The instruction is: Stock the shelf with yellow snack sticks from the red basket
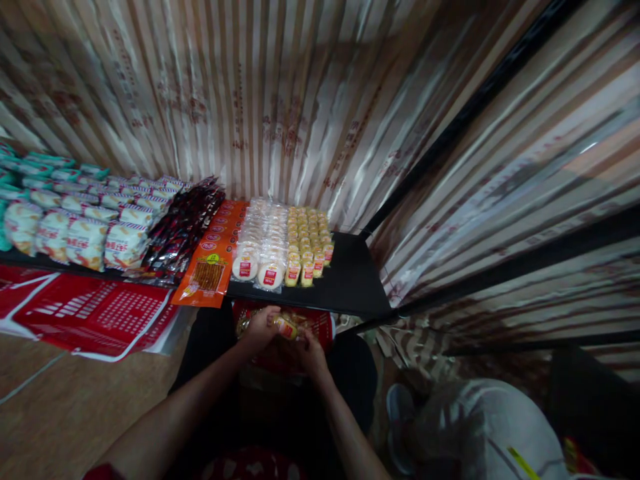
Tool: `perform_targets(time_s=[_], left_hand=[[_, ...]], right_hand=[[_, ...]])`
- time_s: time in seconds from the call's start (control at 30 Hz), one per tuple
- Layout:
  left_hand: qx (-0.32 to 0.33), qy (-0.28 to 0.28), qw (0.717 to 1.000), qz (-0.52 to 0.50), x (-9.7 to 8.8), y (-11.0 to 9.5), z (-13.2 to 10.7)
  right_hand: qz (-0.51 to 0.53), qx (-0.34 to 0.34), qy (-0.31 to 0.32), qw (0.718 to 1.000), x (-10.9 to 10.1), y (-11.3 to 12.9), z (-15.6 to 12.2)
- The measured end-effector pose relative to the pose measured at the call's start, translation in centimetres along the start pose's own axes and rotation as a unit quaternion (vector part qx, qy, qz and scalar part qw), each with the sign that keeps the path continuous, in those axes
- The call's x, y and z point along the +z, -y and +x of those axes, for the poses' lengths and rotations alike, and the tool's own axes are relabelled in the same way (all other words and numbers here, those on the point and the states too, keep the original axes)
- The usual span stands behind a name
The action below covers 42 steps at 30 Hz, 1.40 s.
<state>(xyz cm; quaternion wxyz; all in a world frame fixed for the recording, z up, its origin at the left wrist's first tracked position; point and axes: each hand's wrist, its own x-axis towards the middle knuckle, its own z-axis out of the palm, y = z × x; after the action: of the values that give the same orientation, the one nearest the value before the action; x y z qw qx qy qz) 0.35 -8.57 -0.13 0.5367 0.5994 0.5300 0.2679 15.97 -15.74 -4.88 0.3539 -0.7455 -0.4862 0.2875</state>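
Below the shelf's front edge, my left hand [263,327] and my right hand [312,353] pinch opposite ends of a small yellow snack packet [285,327] with a red label. Under them a red bag [324,327] lies open at my lap, with more yellow packets inside. Just above, on the black shelf [350,277], similar yellow packets [307,257] stand in tight rows. White round wrapped crackers [271,273] are lined up to their left. My fingers partly cover the held packet's ends.
Further left on the shelf are an orange snack bag [209,267], dark shiny packets [183,233], and white snack bags [85,237]. Red printed bags [115,310] lie below. A striped curtain [260,100] hangs behind, black poles [450,140] cross at right, and another person's knee [505,420] is close on the right.
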Motion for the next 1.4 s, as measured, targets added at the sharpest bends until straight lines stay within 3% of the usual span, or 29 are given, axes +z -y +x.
perform_targets(time_s=[0.13,0.23,0.33,0.63,0.8,0.9,1.07,1.4], left_hand=[[0.082,0.054,0.983,0.153,-0.7,-2.7,0.2],[0.128,0.081,0.964,0.218,-0.8,-4.6,0.4],[0.142,0.100,0.955,0.242,-0.3,-5.9,0.8],[0.188,0.105,0.943,0.253,2.4,-9.2,3.2],[0.249,0.003,0.937,0.244,4.1,-10.9,3.7],[0.256,-0.045,0.937,0.235,5.2,-10.5,3.6],[0.211,-0.005,0.948,0.236,6.6,-8.4,3.8],[0.187,-0.015,0.943,0.275,6.2,-7.4,5.4]], right_hand=[[-0.092,-0.121,-0.055,0.987,-1.6,1.5,0.0],[-0.128,-0.216,-0.022,0.968,-2.8,2.7,0.0],[-0.148,-0.245,-0.013,0.958,-3.2,3.1,0.1],[-0.121,-0.191,-0.104,0.968,-3.7,2.5,1.9],[-0.068,-0.121,-0.163,0.977,-5.3,3.6,4.4],[-0.035,-0.074,-0.177,0.981,-6.3,4.2,6.5],[-0.019,-0.061,-0.179,0.982,-6.7,4.7,9.5],[-0.020,-0.091,-0.170,0.981,-5.4,5.2,12.4]])
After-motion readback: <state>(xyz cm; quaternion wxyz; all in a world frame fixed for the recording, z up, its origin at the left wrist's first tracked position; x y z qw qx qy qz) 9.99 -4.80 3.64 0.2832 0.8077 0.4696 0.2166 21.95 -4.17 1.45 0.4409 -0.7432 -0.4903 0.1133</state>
